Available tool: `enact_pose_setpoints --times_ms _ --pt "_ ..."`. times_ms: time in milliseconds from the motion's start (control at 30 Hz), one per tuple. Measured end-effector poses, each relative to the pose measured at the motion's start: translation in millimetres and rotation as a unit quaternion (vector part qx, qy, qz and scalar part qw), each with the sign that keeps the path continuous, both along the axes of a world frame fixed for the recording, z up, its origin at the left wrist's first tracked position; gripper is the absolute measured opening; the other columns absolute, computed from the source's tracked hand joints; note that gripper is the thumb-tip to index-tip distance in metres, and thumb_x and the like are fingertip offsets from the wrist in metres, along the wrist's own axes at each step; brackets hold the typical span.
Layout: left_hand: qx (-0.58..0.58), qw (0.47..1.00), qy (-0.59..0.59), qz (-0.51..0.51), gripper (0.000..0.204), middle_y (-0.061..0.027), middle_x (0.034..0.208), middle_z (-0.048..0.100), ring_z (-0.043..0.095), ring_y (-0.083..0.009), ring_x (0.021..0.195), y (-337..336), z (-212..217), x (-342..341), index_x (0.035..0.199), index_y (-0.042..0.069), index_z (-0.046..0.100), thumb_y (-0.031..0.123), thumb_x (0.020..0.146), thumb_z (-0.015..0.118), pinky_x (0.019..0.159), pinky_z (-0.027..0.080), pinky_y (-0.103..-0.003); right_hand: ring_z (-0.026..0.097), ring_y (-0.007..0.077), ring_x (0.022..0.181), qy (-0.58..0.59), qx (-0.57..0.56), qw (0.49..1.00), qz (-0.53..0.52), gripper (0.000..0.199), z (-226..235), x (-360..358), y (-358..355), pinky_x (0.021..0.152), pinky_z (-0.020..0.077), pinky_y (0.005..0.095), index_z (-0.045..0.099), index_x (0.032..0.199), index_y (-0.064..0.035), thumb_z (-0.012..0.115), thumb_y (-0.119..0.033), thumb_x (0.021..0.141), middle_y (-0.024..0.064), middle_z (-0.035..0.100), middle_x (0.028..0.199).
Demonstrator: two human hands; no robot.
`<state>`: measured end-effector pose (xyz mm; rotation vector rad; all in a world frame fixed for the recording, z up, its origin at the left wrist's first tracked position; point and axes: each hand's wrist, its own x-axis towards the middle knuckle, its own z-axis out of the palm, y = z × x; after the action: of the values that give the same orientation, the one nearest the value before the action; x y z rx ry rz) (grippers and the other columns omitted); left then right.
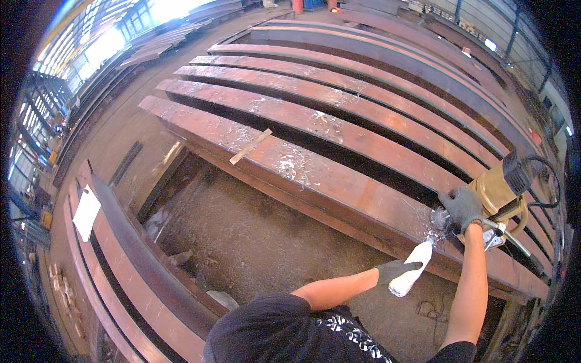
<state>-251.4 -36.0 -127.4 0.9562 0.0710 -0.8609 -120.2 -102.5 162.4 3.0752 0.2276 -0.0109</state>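
Observation:
My left hand [397,272], in a dark glove, is closed round a white squeeze bottle [411,270]. The bottle is tilted, its upper end toward the metal shavings by the drill's cutter. My right hand [462,207], gloved in grey, is closed on the front of a yellow magnetic drill [491,186]. That machine stands on the nearest rust-red steel beam [351,190], at its right part. Bright shavings [440,219] lie around the cutter, just left of my right hand. The palm side of that hand is hidden, so its exact hold does not show.
Several steel beams [272,104] lie side by side beyond, with dark gaps between. A flat wooden strip [251,146] and scattered shavings [293,166] rest on the nearest beam. A black cable [554,175] loops behind the drill. More beams [130,266] with a white tag [86,213] lie left.

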Motion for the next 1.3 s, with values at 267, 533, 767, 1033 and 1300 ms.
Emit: enact_pose_setpoints --times_ms 267,533,767,1033,1300 --pt "0.007 1.0 0.005 -0.03 0.069 -0.0099 0.093 0.072 0.067 -0.0183 0.075 -11 -32 4 0.109 0.001 0.071 0.066 0.087 0.074 0.068 0.055 -0.033 0.073 0.044 0.091 0.022 -0.004 1.0 -0.018 0.059 -6 4 -6 0.082 0.0557 0.0541 0.081 0.094 -0.005 0.059 -0.059 0.09 0.0254 0.075 0.095" --pt "-0.057 0.996 0.053 -0.041 0.064 -0.0065 0.086 0.068 0.065 -0.0164 0.068 5 -4 -1 0.112 0.0 0.066 0.06 0.091 0.075 0.062 0.056 -0.033 0.072 0.0448 0.1 0.062 -0.015 0.997 -0.04 0.058 1 0 -1 0.091 0.056 0.0547 0.081 0.104 -0.0091 0.055 -0.059 0.092 0.0228 0.075 0.109" --pt "0.078 0.995 0.009 -0.067 0.068 -0.0081 0.096 0.072 0.068 -0.0167 0.078 25 34 -2 0.121 -0.002 0.066 0.059 0.091 0.075 0.07 0.057 -0.033 0.073 0.0443 0.096 0.032 -0.002 0.999 -0.01 0.059 -8 3 -8 0.089 0.0556 0.0545 0.08 0.098 -0.0069 0.054 -0.06 0.094 0.0258 0.074 0.102" --pt "0.0 0.996 0.069 -0.048 0.04 -0.0016 0.089 0.071 0.066 -0.0145 0.07 8 4 0 0.111 0.01 0.071 0.047 0.095 0.077 0.064 0.057 -0.033 0.073 0.0411 0.097 0.024 -0.013 1.0 -0.008 0.06 -16 7 -15 0.088 0.057 0.051 0.082 0.101 -0.0105 0.052 -0.062 0.095 0.0231 0.076 0.104" --pt "-0.016 0.998 0.023 -0.049 0.064 -0.0083 0.101 0.072 0.069 -0.0175 0.086 9 -6 -2 0.124 0.0 0.065 0.056 0.094 0.073 0.079 0.057 -0.033 0.074 0.0385 0.098 0.034 -0.019 0.999 -0.006 0.055 -10 4 -7 0.089 0.057 0.0491 0.082 0.101 -0.0128 0.055 -0.06 0.094 0.0197 0.077 0.104"
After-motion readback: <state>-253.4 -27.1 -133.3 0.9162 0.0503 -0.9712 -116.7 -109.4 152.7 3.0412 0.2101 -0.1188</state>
